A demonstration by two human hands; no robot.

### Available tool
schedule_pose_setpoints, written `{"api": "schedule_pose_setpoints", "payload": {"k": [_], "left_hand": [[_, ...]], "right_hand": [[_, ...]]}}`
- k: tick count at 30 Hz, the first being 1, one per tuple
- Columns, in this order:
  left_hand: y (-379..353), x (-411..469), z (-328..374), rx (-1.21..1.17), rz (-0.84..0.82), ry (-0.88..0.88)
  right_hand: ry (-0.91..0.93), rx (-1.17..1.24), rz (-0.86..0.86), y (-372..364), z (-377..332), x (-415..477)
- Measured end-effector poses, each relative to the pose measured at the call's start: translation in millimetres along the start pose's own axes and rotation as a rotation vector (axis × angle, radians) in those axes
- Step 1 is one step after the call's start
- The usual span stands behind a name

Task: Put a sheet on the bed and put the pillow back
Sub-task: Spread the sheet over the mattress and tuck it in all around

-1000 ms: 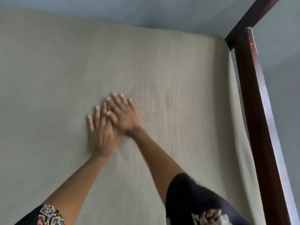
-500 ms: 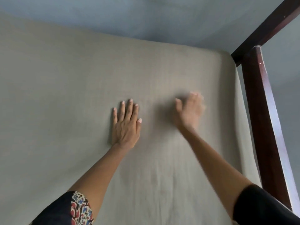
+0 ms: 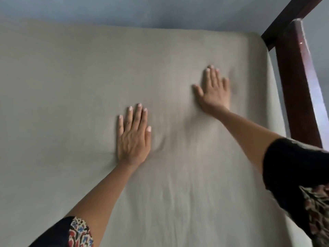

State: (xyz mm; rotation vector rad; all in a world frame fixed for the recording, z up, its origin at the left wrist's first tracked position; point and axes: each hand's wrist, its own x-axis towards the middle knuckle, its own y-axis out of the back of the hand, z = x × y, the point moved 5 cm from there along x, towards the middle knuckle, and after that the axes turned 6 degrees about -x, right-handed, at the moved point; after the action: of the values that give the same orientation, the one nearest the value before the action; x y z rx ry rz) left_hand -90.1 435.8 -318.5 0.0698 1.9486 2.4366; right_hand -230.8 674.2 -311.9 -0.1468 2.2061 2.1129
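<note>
L hand (image 3: 132,138) mid-bed and R hand (image 3: 212,93) nearer bed's far right corner lay flat, fingers straight, gripping nothing, on the spread sheet (image 3: 71,86), prob. pressing creases out; pillow was not in view.

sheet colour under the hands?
Plain greyish beige, no pattern; the sheet shows clearly in the head view, the only one.

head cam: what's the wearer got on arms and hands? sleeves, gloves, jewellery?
Both bare: left hand and right hand show no gloves, rings or watch. The left sleeve is dark with a red, blue and cream patterned cuff. The right sleeve is black; patterned cloth shows below it.
</note>
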Motion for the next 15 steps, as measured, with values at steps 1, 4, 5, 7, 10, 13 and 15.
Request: {"api": "schedule_pose_setpoints", "payload": {"k": [1, 4, 5, 7, 10, 13, 15], "left_hand": [[0, 1, -1, 0.009, 0.0, 0.0], [-3, 1, 0, 0.018, 0.005, -0.013], [-3, 1, 0, 0.016, 0.013, -0.012], [-2, 1, 2, 0.01, 0.033, -0.021], [0, -4, 12, 0.018, 0.029, -0.117], [-3, -27, 39, -0.013, 0.007, -0.235], [-8, -54, 63, -0.037, -0.014, -0.288]], "right_hand": [[-0.085, -0.001, 0.023, 0, 26, -12], [-0.315, 0.029, 0.068, -2, 75, -43], [-0.388, 0.045, 0.063, -3, 84, -53], [-0.514, 0.074, 0.042, -7, 98, -75], [-0.639, 0.091, 0.062, -15, 111, -126], [-0.643, 0.088, 0.077, -23, 117, -189], [-0.657, 0.084, 0.068, -27, 119, -231]]}}
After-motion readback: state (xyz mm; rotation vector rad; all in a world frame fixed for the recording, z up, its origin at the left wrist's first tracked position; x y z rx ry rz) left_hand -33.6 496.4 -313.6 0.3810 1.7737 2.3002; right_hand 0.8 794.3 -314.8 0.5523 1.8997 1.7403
